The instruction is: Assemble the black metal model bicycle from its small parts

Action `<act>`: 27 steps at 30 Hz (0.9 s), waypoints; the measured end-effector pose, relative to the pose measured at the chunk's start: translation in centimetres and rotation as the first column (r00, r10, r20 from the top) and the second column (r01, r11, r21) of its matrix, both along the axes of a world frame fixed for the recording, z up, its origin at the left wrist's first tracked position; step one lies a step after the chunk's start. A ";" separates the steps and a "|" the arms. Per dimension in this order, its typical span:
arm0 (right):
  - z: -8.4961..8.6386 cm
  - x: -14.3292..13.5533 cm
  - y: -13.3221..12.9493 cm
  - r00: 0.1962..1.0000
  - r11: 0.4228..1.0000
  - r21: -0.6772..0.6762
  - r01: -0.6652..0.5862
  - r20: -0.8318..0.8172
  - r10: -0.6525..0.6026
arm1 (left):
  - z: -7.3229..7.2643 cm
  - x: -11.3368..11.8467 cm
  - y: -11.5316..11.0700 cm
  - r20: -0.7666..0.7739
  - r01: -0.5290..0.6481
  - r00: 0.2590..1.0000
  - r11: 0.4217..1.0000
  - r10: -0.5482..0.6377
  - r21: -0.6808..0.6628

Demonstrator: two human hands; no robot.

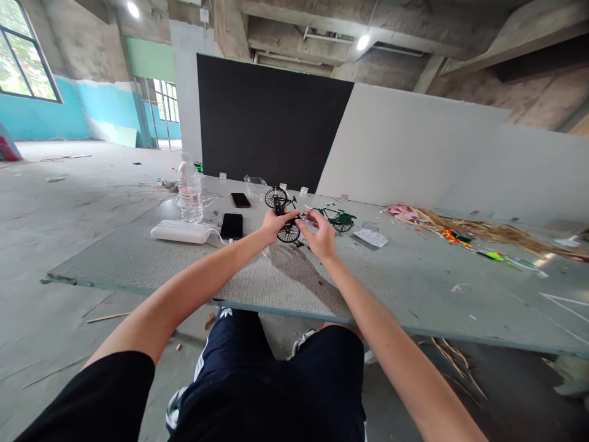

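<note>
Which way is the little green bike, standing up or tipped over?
Standing up. The green bike has its rear wheel down at the tabletop and its frame above. The right hand partly hides its front.

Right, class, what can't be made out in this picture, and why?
All in the head view:
Black model bicycle: middle hidden by the left hand and right hand.
Green model bicycle: one wheel's lower part, behind the right hand.
White paper: markings too small to read.
</note>
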State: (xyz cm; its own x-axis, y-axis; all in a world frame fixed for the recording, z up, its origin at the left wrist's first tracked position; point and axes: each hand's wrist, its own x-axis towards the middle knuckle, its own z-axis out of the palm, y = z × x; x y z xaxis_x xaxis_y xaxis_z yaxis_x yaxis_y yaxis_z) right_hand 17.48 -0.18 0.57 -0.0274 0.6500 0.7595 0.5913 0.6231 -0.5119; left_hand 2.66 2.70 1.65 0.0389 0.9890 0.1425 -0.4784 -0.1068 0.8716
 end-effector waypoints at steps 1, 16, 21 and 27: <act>0.2 0.0 0.0 0.999 0.999 0.016 0.034 -0.027 -0.033 | -0.1 0.1 0.1 -0.028 0.002 1.000 0.999 -0.001 0.046; 1.3 0.3 -0.1 0.971 0.973 0.024 0.228 -0.074 -0.226 | -1.0 2.5 -0.8 -0.178 -0.163 0.959 0.942 0.221 0.293; 1.5 0.6 -0.1 0.980 0.977 0.090 0.194 0.036 -0.198 | -0.8 2.4 -1.2 -0.203 -0.175 0.946 0.925 0.253 0.336; 1.5 0.9 -0.2 0.974 0.972 0.110 0.207 0.075 -0.215 | -1.0 2.5 -1.1 -0.229 -0.183 0.934 0.918 0.273 0.351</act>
State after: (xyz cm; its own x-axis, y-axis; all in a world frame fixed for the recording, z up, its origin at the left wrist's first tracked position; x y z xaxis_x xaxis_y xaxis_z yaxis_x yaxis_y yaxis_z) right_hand 18.40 -0.41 2.11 0.0345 0.5685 0.8219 0.7539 0.5251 -0.3949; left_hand 5.11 1.58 0.66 -0.1011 0.8782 0.4675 -0.1608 -0.4781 0.8634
